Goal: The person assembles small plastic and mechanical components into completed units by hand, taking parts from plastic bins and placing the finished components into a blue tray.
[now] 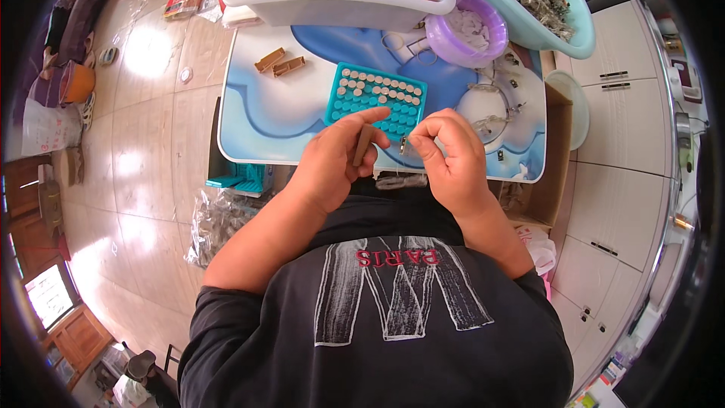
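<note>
Your left hand (332, 162) grips brown plastic clip (363, 145), fingers curled round it. Right hand (451, 153) pinches small metal spring (403, 143) at fingertips — both held above near worktop (260, 117) edge, just before teal tray (375, 98). Step looks like assembly: spring into clip. Next needs fine alignment — steady both.

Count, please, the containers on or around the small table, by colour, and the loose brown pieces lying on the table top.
White tub of brown pieces: 1
Light green basin of metal parts: 1
Purple bowl of white bits: 1
Teal tray with round holes: 1
Loose brown pieces on the table: 2
Total: 6
</note>
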Motion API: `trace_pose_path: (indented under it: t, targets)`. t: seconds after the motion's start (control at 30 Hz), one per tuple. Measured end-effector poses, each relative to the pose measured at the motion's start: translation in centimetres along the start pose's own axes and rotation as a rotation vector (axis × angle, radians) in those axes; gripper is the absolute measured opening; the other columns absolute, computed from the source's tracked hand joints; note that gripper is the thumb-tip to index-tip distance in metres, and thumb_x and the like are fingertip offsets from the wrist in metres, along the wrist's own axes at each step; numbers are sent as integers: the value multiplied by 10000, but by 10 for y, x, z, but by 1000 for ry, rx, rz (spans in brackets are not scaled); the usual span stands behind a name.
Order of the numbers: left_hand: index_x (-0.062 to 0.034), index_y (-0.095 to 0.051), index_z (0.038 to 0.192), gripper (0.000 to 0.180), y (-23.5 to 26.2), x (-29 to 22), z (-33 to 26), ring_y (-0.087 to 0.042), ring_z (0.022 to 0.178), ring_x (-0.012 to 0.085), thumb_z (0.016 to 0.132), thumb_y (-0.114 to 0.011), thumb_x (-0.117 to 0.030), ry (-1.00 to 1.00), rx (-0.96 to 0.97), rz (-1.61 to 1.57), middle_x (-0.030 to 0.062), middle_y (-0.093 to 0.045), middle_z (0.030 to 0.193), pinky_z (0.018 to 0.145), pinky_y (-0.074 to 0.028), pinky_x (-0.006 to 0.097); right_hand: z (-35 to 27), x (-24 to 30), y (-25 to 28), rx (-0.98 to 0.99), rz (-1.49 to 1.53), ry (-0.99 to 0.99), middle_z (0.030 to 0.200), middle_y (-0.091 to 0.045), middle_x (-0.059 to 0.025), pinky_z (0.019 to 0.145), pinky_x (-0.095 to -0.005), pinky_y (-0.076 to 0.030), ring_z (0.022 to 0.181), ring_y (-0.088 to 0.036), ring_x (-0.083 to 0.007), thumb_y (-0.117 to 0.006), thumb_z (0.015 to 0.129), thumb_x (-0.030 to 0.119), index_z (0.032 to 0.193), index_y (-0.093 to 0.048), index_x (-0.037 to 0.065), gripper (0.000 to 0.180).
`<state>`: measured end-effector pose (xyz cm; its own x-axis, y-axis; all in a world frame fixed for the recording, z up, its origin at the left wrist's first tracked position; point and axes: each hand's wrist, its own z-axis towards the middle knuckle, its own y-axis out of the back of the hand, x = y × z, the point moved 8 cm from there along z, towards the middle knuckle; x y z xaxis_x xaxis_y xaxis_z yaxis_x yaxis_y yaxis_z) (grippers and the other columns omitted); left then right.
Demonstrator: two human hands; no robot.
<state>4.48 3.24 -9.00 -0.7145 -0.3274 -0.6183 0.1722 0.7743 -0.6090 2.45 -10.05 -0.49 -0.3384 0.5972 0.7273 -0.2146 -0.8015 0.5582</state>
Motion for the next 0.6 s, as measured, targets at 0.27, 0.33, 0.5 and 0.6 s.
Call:
trace_pose_path:
  t: [0.27,0.33,0.5,0.6]
  targets:
    - [20,-411,1302,440,-1,9,-1,-569,960,156,978,-419,-277,2,33,-96,88,-564,1062,849,-490,348,0,7,-14,17,1,15,720,-575,-45,614,-352,-398,675,-551,-257,-667,748,65,761,-549,60,118]
    - [40,-412,1290,450,-4,12,-2,-569,1014,183,982,-403,-289,-14,72,-223,110,-556,1106,905,-473,380,1,7,-18,16,-44,49,714,-571,-38,617,-356,-388,674,-553,-250,-666,747,74,754,-543,66,123]
    - [71,-396,1290,444,-8,12,-2,-570,1040,213,980,-388,-247,-49,102,-241,139,-545,1146,927,-467,384,2,8,-24,27,-177,67,707,-556,-34,627,-361,-383,678,-549,-247,-663,751,99,749,-540,74,126]
    - [81,-383,1299,434,-9,9,-4,-561,1069,224,976,-382,-210,-60,132,-240,156,-534,1174,937,-465,378,3,9,-26,33,-218,87,708,-551,-30,639,-358,-384,682,-548,-244,-662,751,110,746,-542,80,124]
